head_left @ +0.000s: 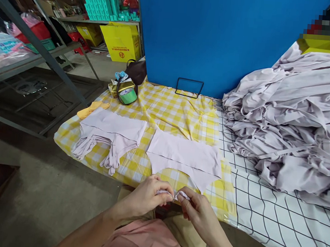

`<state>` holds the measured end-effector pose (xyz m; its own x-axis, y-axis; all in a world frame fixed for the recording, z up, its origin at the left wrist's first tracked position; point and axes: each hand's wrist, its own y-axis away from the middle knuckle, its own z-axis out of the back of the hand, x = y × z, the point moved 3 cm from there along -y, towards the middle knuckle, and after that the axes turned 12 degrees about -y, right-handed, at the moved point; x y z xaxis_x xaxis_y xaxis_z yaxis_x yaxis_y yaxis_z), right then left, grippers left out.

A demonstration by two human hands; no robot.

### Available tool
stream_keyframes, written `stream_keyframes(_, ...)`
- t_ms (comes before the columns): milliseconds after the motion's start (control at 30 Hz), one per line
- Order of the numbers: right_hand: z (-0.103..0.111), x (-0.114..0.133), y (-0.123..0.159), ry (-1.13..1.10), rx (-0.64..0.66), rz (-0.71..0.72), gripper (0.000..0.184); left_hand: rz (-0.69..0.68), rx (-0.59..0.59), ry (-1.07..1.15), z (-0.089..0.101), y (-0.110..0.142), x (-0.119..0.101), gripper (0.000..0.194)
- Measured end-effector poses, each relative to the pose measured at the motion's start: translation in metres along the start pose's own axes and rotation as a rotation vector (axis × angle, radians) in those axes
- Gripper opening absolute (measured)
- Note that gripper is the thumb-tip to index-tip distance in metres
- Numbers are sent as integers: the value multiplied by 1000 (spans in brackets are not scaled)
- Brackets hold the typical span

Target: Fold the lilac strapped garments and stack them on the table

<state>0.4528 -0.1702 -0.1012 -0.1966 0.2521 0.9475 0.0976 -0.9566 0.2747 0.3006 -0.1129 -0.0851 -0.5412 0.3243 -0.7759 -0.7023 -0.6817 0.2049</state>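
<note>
My left hand and my right hand are close together just below the table's front edge. Both pinch a small white scrap between thumb and fingertips. Right above them a pale lilac garment lies spread flat on the yellow checked cloth. To its left sits a neat stack of the same lilac garments, their strips hanging toward the table edge.
A big heap of lilac fabric covers the white grid cloth at right. A gold and green bag, a dark bag and a yellow piece lie at back left. A blue wall stands behind; metal shelving at left.
</note>
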Motion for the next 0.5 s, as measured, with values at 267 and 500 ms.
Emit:
stream_keyframes(267,15,-6,20,200,-206,248,17,-384,399,-270,-6,14,2,10)
stream_keyframes(500,-2,10,51,366,289,242,18,-201,171,-170,-4,7,1,19)
